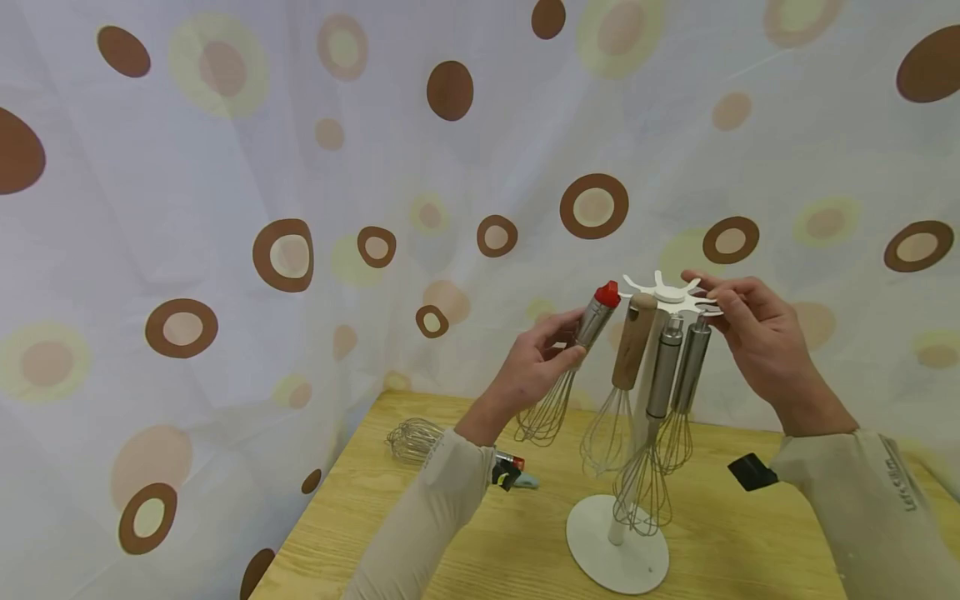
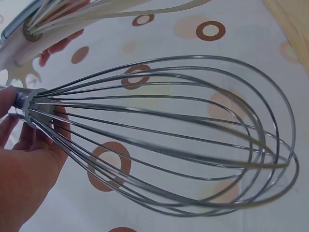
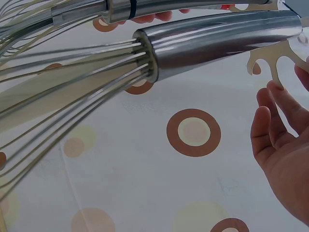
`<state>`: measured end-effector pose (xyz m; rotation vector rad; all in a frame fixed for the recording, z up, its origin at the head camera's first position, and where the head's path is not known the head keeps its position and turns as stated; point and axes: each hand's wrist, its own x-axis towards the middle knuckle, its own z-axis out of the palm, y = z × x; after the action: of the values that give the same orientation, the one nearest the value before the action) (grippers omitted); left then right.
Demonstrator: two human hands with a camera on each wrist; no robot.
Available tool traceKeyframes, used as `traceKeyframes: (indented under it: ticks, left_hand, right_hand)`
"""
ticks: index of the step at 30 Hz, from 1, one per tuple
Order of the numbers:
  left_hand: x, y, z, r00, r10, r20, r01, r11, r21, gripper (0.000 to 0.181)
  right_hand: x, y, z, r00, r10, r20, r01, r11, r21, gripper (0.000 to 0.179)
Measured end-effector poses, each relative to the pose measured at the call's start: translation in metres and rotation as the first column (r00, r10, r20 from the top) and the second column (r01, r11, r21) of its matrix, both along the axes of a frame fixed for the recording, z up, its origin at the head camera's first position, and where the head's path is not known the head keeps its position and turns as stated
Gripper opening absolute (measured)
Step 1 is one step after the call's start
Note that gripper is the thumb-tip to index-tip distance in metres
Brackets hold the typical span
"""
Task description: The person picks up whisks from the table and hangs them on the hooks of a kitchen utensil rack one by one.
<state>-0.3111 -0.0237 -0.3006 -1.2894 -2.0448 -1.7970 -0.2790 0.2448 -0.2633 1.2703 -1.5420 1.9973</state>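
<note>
- Head view: left hand (image 1: 536, 364) grips a red-tipped whisk (image 1: 595, 323) by its steel handle, wires downward, tip beside the white stand's (image 1: 670, 293) pronged top; contact there unclear.
- Right hand (image 1: 767, 342) pinches the top's far side, near a steel handle.
- Wooden-handled whisk (image 1: 632, 350) and two steel whisks (image 1: 663, 375) hang there.
- Another whisk (image 1: 411, 442) lies on the table (image 1: 337, 500), partly behind the left sleeve (image 1: 427, 521).

I see on my head feed: pale curtain (image 1: 510, 158), faintly creased, behind the counter (image 1: 525, 542) | printed brown discs (image 1: 450, 90), brown rings (image 1: 577, 190) with light centres, faint yellow-and-pink spots (image 1: 223, 68) | counter: yellowish wood, visible grain | both wrist feeds: I get the same curtain
</note>
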Motion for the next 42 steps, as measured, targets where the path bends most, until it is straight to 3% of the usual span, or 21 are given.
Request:
traceKeyframes:
  ticks: [12, 20, 24, 27, 30, 33, 38, 40, 42]
  left_hand:
    - [0.002, 0.007, -0.003, 1.0, -0.024, -0.004, 0.024, 1.0, -0.012, 0.045]
    - [0.004, 0.012, -0.008, 0.997, -0.078, 0.019, 0.078, 0.997, -0.011, 0.046]
    - [0.005, 0.013, -0.011, 0.996, -0.091, 0.017, 0.092, 0.996, -0.022, 0.046]
    - [0.005, 0.013, -0.012, 0.996, -0.089, 0.005, 0.089, 0.995, -0.032, 0.047]
    - [0.005, 0.012, -0.013, 0.996, -0.092, 0.006, 0.092, 0.995, -0.036, 0.047]
    - [0.004, 0.008, -0.016, 0.995, -0.091, 0.026, 0.092, 0.995, -0.04, 0.045]
    - [0.002, -0.013, -0.024, 0.997, -0.027, 0.066, 0.034, 0.992, -0.118, 0.037]
    - [0.004, -0.025, -0.028, 0.997, 0.021, 0.075, -0.006, 0.981, -0.195, 0.034]
    - [-0.004, -0.038, -0.042, 0.995, 0.068, 0.077, -0.042, 0.954, -0.296, 0.033]
  right_hand:
    - [-0.003, 0.001, 0.0, 0.999, 0.046, 0.027, -0.047, 0.999, 0.022, 0.022]
    - [-0.004, -0.001, 0.001, 0.997, 0.061, 0.04, -0.062, 0.998, 0.026, 0.024]
    - [-0.001, -0.006, 0.002, 0.999, 0.007, 0.051, -0.007, 1.0, 0.001, 0.021]
    - [0.002, -0.008, 0.001, 0.991, -0.122, 0.046, 0.122, 0.993, 0.01, 0.018]
    - [0.005, -0.009, 0.0, 0.973, -0.229, 0.009, 0.229, 0.973, 0.014, 0.018]
    - [0.008, -0.009, -0.001, 0.939, -0.341, -0.041, 0.34, 0.94, -0.023, 0.02]
    - [0.018, -0.007, -0.002, 0.924, -0.374, -0.08, 0.368, 0.927, -0.076, 0.019]
    - [0.021, -0.007, -0.002, 0.932, -0.351, -0.089, 0.346, 0.936, -0.071, 0.018]
    - [0.024, -0.008, -0.002, 0.929, -0.357, -0.098, 0.353, 0.934, -0.059, 0.017]
